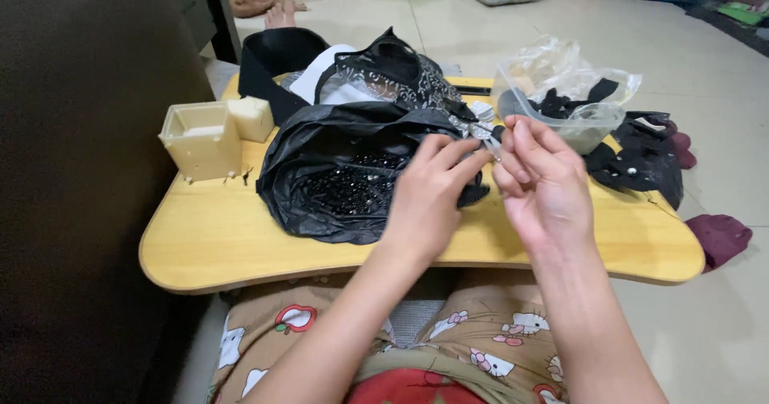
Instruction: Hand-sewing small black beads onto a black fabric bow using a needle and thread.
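Left of frame: cream plastic box [202, 140] is set on the yellow lap table [216, 240], untouched. Centre: black plastic bag [344, 168] is lying open, dark beads/sequins seen inside; behind it, upper centre, a clear pouch w/ black trim [384, 72].

Step in hand, judged: a small silver piece [483, 134] is being worked between both hands, centre-right of frame, just above the bag's right edge. Exact kind can't be told, too small. Next move would call for a fine fingertip grip and steady hands, as the piece is tiny and easily dropped into the bag.

Left hand [428, 192]: palm down, wrist angled up-right, fingers narrowed to a pinch on the piece. Right hand [541, 184]: back toward camera, thumb and index pinched on the same piece, other fingers loosely curled.

Right of frame: clear tub [589, 124] w/ black fabric bits, dark cloth [641, 160] beside it.
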